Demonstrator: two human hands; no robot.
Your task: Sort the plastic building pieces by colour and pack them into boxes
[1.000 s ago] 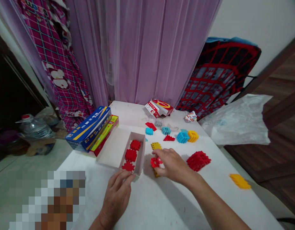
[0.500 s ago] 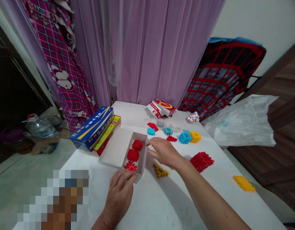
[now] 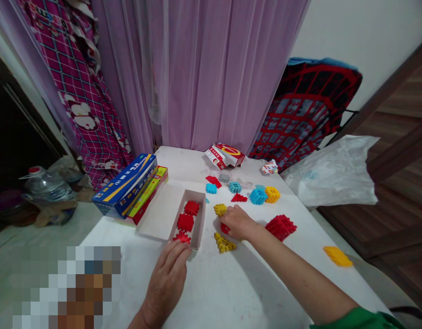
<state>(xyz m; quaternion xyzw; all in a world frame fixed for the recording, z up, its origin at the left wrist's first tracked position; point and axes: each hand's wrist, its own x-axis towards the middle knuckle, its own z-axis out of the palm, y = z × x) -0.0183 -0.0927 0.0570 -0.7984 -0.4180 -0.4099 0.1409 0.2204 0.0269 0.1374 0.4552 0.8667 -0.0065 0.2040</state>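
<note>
An open white cardboard box [image 3: 201, 219] holds red interlocking building pieces [image 3: 185, 222] lying in a row. My left hand [image 3: 169, 269] lies over the box's near end, its fingers closed on the edge and partly covering the nearest red piece. To the right of the box, my right hand [image 3: 236, 221] is curled down onto a red building piece [image 3: 225, 228], which shows only in part under its fingertips. A yellow piece [image 3: 220, 209] lies just behind those fingers. Nearer to me is a stack of yellow triangular pieces [image 3: 224, 243].
Blue boxes [image 3: 126, 183] stand on the left, beside a yellow-and-red box [image 3: 149, 192]. Blue [image 3: 258, 196] and yellow [image 3: 272, 195] stacks sit at the back right, with a red stack [image 3: 281, 227] nearer. A torn red-and-white carton [image 3: 225, 156] lies by the curtain.
My right hand has moved down from beside the box's right wall to the red piece on the table, its fingers closing. My left hand stays at the box. The view has shifted slightly.
</note>
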